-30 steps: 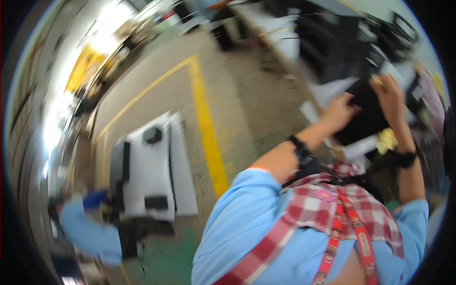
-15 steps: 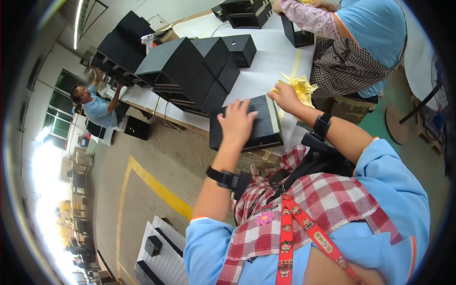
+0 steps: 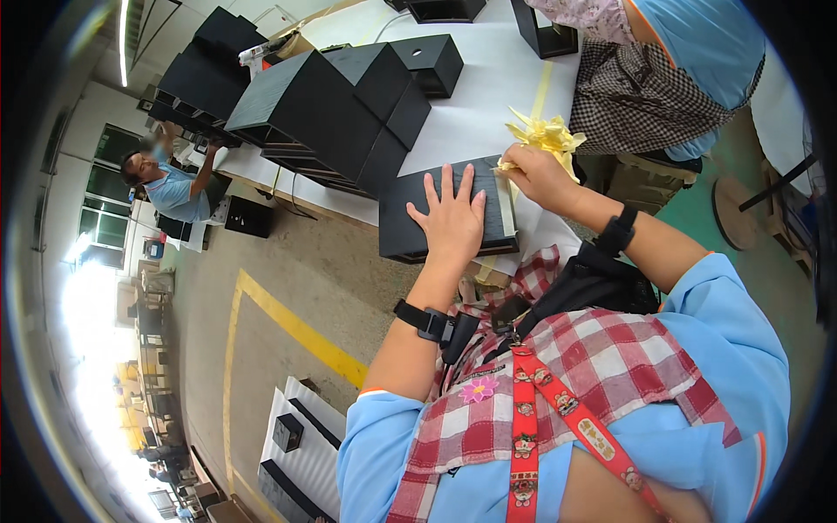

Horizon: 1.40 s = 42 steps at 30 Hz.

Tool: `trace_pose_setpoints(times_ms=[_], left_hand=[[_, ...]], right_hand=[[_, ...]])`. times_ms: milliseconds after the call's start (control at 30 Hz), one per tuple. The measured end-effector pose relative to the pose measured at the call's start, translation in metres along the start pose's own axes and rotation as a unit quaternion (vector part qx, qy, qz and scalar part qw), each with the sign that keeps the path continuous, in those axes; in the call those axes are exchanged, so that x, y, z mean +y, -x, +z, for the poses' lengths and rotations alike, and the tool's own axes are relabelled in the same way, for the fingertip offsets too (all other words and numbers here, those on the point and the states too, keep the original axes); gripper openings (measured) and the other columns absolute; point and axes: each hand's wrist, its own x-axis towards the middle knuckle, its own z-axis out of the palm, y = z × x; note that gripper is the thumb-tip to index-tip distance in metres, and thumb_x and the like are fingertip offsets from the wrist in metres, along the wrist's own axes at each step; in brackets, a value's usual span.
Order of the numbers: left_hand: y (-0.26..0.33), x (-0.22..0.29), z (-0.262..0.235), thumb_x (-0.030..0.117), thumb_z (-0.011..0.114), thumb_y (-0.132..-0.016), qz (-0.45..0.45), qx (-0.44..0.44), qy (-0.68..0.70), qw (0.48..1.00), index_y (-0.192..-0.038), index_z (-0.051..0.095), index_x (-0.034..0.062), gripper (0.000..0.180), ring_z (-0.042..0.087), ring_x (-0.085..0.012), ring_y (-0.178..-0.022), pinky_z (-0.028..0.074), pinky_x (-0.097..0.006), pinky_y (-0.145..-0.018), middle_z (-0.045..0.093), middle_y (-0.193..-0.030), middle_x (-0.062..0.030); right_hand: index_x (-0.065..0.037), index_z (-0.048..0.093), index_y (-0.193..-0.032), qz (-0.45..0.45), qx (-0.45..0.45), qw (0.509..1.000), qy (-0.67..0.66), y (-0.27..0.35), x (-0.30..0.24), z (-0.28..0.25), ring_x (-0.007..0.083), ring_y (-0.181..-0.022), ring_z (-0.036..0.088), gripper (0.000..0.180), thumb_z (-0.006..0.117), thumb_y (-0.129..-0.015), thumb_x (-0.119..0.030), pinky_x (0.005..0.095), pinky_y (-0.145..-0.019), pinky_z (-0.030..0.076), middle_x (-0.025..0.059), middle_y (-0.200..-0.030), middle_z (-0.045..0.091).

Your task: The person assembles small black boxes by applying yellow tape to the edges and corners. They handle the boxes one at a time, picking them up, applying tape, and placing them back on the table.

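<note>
Since half a second ago, the left hand (image 3: 452,220) has fanned its fingers wider on the black box (image 3: 401,225), and the right hand (image 3: 542,179) has shifted slightly at the box's right end. Left palm down, fingers spread, it lies flat on the top face. Right fingers are curled, pinching a crumpled yellow wad (image 3: 551,137) just beside a pale strip (image 3: 506,209) along that end. Box sits at the near edge of the white tabletop (image 3: 484,87), next to stacked black boxes (image 3: 344,118). Beyond the wad stands a co-worker in a checked apron (image 3: 623,96).
</note>
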Motion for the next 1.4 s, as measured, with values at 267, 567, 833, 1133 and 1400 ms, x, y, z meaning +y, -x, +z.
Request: trace_pose_setpoints(times_ms=[267,567,833,1133,1400], left_hand=[[-0.005,0.003,-0.002,0.04,0.037,-0.094,0.007,-0.015,-0.011,1.0,-0.137,0.038,0.0242,0.046,0.02,-0.0347,-0.134,0.017,-0.07,-0.096,0.027,-0.145,-0.008],[-0.001,-0.016,0.01,0.032,0.043,-0.093,0.048,0.067,0.116,0.99,-0.129,0.047,0.0148,0.04,0.032,-0.0314,-0.129,0.024,-0.059,-0.099,0.04,-0.137,-0.0111],[0.044,0.046,-0.076,0.038,0.042,-0.096,-0.056,-0.192,0.652,0.731,-0.108,0.061,0.0018,0.043,0.058,-0.0107,-0.086,0.045,-0.025,-0.076,0.063,-0.092,-0.0047],[0.056,0.041,-0.078,0.01,0.048,-0.09,-0.106,-0.243,0.709,0.654,-0.116,0.052,-0.0046,0.03,0.062,-0.0153,-0.086,0.05,-0.026,-0.079,0.063,-0.098,-0.0109],[0.051,0.033,-0.067,0.008,0.044,-0.091,-0.119,-0.272,0.814,0.499,-0.13,0.033,-0.0089,0.045,0.061,-0.0247,-0.098,0.049,-0.032,-0.087,0.058,-0.109,-0.0193]], right_hand=[[-0.001,0.054,-0.086,0.004,-0.033,0.999,-0.037,0.04,-0.063,-0.079,0.0284,-0.068,0.056,0.013,0.064,-0.08,-0.007,0.0325,-0.062,0.045,0.0123,-0.077,0.057],[-0.007,0.056,-0.09,0.195,0.054,0.931,-0.304,0.048,-0.114,-0.163,0.0025,-0.055,0.049,0.011,0.055,-0.091,-0.018,0.0165,-0.05,0.039,-0.0019,-0.07,0.055],[-0.004,0.055,-0.093,0.307,-0.001,0.87,-0.385,0.043,-0.081,-0.093,0.0038,-0.058,0.05,0.015,0.058,-0.089,-0.018,0.0184,-0.052,0.04,-0.0018,-0.071,0.054],[-0.005,0.055,-0.115,-0.002,0.052,0.997,-0.056,0.043,-0.093,-0.067,0.0212,-0.07,0.061,0.037,0.063,-0.079,-0.004,0.0305,-0.065,0.048,0.0081,-0.076,0.061],[-0.002,0.059,-0.11,0.022,-0.067,0.996,-0.049,0.056,-0.1,-0.059,0.0266,-0.083,0.062,0.035,0.065,-0.076,-0.006,0.0324,-0.076,0.048,0.0139,-0.088,0.062]])
